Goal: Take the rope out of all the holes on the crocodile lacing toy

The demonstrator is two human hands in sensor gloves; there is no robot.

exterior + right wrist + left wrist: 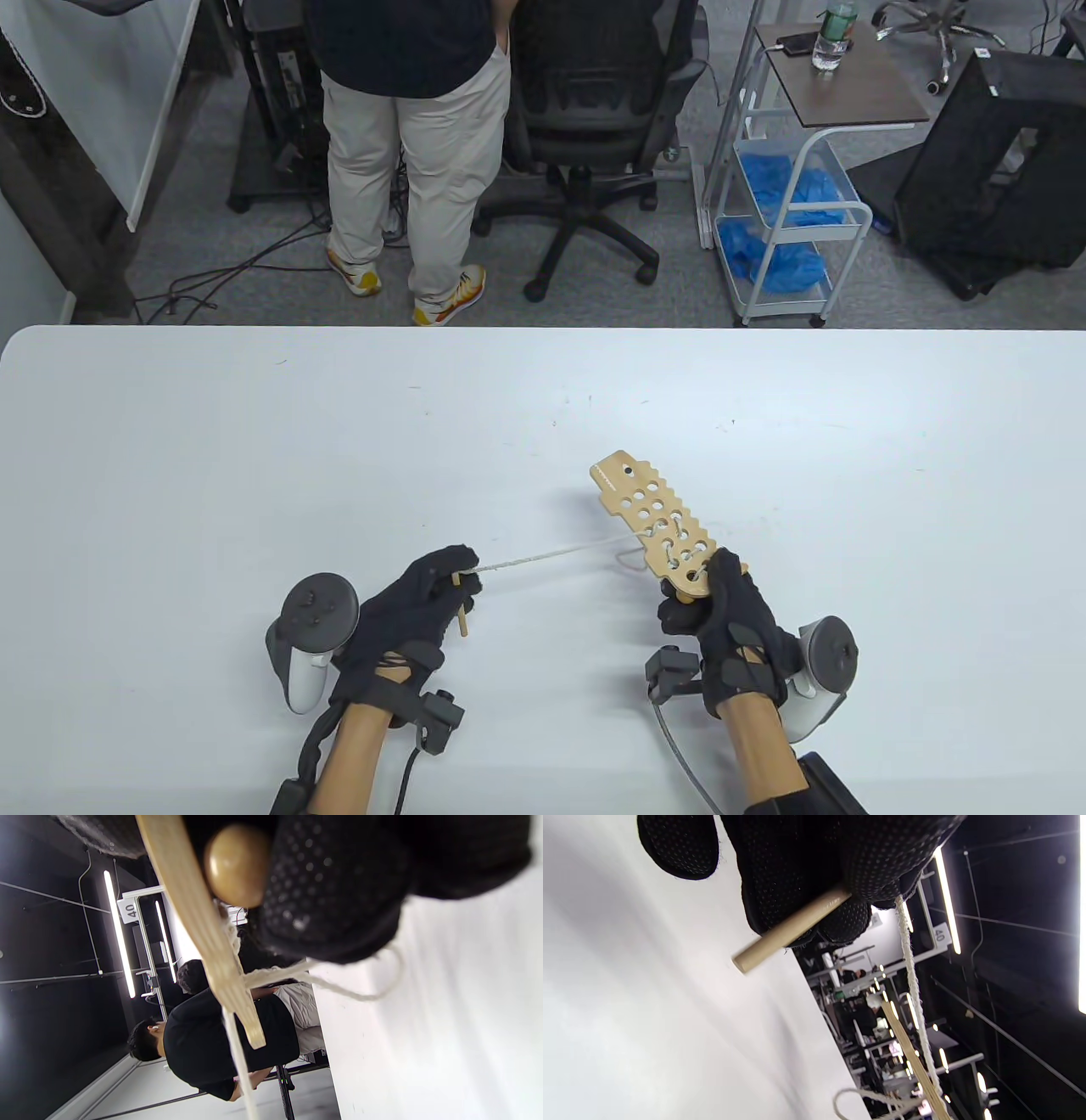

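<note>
Filling the lower half of the table view is the white table (254, 467). Lower center-right, the wooden crocodile lacing toy (657, 518) is lifted and angled toward upper left, its near end gripped in the right hand (721, 624). Lower center, the left hand (416, 607) pinches the wooden needle stick (462, 607). White rope (543, 556) runs taut from that stick to the toy's holes, with a small slack loop (624, 556) hanging beside the board.
</note>
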